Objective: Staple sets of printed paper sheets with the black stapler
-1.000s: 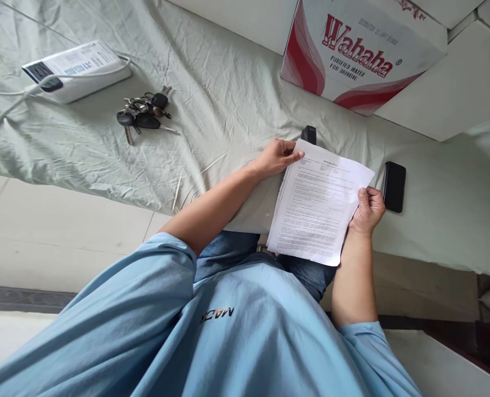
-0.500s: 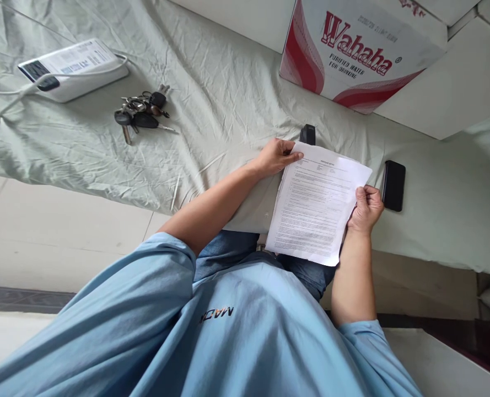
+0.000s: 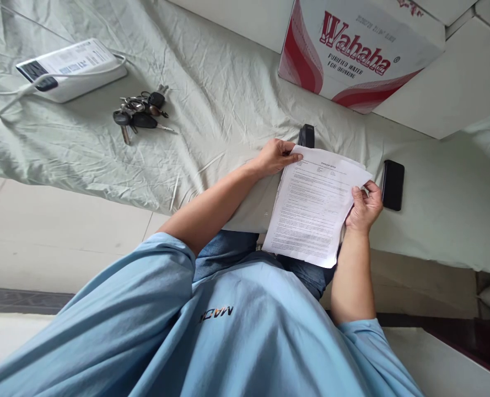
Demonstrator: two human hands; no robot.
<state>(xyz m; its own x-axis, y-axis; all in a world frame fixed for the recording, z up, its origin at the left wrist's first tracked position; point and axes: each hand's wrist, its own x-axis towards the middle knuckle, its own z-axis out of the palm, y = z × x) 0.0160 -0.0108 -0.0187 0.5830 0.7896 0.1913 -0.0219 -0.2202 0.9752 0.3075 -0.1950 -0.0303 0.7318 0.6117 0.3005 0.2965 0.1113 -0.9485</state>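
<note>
A small stack of printed paper sheets (image 3: 306, 207) is held up over my lap, its top edge tilted down to the right. My left hand (image 3: 276, 157) pinches the upper left corner, thumb on the printed face. At the right edge, my right hand (image 3: 364, 207) grips the sheets, thumb in front and fingers partly behind. Near the upper right corner the sheets are slightly fanned apart. Just behind the top edge stands a black object (image 3: 306, 135), partly hidden by the paper; it may be a stapler. A black phone (image 3: 393, 185) lies right of my right hand.
On the cloth-covered table (image 3: 211, 110) lie a bunch of keys (image 3: 141, 113) and a white device (image 3: 73, 69) with a cable at the left. A Wahaha water carton (image 3: 356, 55) stands at the back, beside white boxes (image 3: 463, 82).
My right hand has shifted slightly at the paper's right edge, and its fingers are more spread. The sheets have separated a little at the upper right corner. My left hand keeps its hold.
</note>
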